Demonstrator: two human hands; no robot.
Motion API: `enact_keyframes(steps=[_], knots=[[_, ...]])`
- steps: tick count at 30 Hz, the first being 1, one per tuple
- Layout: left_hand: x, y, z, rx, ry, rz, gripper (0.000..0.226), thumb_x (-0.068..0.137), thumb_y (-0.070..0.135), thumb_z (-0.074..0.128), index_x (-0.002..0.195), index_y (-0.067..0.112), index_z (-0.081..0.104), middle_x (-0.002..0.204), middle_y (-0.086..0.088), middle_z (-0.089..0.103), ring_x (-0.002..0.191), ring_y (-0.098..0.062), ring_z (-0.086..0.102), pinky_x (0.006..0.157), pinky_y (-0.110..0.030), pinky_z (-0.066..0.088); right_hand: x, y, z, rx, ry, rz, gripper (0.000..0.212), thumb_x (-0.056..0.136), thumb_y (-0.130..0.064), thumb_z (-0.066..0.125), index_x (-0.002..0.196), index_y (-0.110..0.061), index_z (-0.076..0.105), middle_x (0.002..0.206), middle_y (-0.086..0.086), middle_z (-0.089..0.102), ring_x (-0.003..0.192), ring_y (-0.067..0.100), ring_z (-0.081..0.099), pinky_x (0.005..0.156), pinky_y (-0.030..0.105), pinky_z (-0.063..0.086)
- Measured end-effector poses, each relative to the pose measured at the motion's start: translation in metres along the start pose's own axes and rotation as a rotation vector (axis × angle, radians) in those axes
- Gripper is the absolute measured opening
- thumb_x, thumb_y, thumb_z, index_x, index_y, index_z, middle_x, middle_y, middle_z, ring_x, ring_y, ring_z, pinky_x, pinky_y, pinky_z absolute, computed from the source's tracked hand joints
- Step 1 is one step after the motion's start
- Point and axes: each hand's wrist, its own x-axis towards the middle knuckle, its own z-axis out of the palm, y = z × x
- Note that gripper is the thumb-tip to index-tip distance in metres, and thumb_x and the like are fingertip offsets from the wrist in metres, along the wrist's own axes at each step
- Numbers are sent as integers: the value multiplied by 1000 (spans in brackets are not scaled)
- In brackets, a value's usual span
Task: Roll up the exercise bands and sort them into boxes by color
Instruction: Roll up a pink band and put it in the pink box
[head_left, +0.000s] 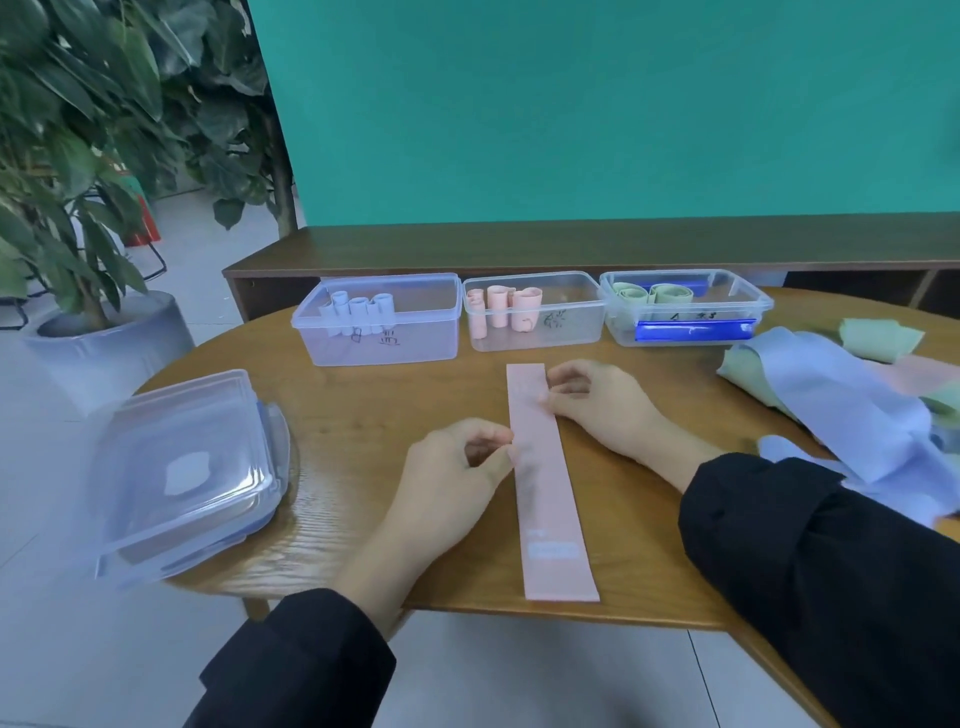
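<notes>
We see a pink band (550, 483) lying flat and unrolled on the wooden table (363, 415), stretched lengthwise away from us with its near end at the table's front edge. Our left hand (452, 478) sits at the band's left edge about midway along, thumb and forefinger curled and pinching that edge. Our right hand (597, 400) rests nearer the far end, its fingers bent and nipping the band's right edge — both hands grip the same strip. Behind it stand three clear boxes in a row: the left box (382, 319) holds rolled blue bands (358, 312), the middle box (535, 312) holds rolled pink bands (501, 309), and the right box (685, 306) holds rolled green bands (652, 295). To the right lies a loose heap of unrolled bands (841, 395) — blue, green and pink. At the table's left edge rests a stack of clear lids (187, 473); a potted plant (78, 156) stands beyond.
</notes>
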Motion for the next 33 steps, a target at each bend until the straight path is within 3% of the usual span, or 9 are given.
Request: enact_keyframes(steps=[3,7,12,16,22,27,33], knots=[[-14,-1,-1,9,-40,49,15,90,30,74,105,33,76,100,19,73,95,5,65,91,-18,53,-38,-3,-3,12,-88,-29,55,86,-38,78,135,-24,59,138,-5,60,124,10,59,100,21,47],[-36,0,-6,-36,-147,113,19,87,29,78,100,41,76,105,16,73,102,-2,65,95,-28,54,-97,-9,-8,68,-143,-80,60,82,-44,80,136,-28,58,142,-9,56,130,3,53,111,27,44],[-63,10,-15,-162,-235,155,12,79,20,87,87,25,81,99,10,75,92,-9,66,85,-24,52,-153,-13,-14,355,-137,-175,30,75,-37,80,101,-21,77,119,-12,70,112,5,67,105,27,50],[-74,14,-17,-146,-260,192,21,66,28,92,80,18,80,99,10,75,99,-6,69,87,-14,47,-167,-17,-18,237,-216,-283,21,73,-36,82,83,-18,80,109,-15,73,106,6,68,98,23,48],[-75,8,-17,5,-261,241,16,67,29,94,74,25,80,104,13,72,105,-6,67,90,-15,44,-167,-15,-19,154,-255,-339,16,72,-28,89,78,-18,78,105,-18,72,101,5,69,87,16,47],[-75,7,-17,79,-273,261,13,70,29,92,75,26,81,105,15,71,107,-2,64,89,-12,42,-166,-13,-19,98,-265,-380,15,72,-28,90,77,-20,78,104,-18,73,102,5,68,89,16,47],[-77,8,-20,118,-277,253,10,75,28,89,76,28,80,106,16,68,107,-6,62,86,-8,38,-168,-12,-17,97,-253,-384,12,78,-31,83,78,-20,77,109,-17,71,103,8,68,89,27,49]])
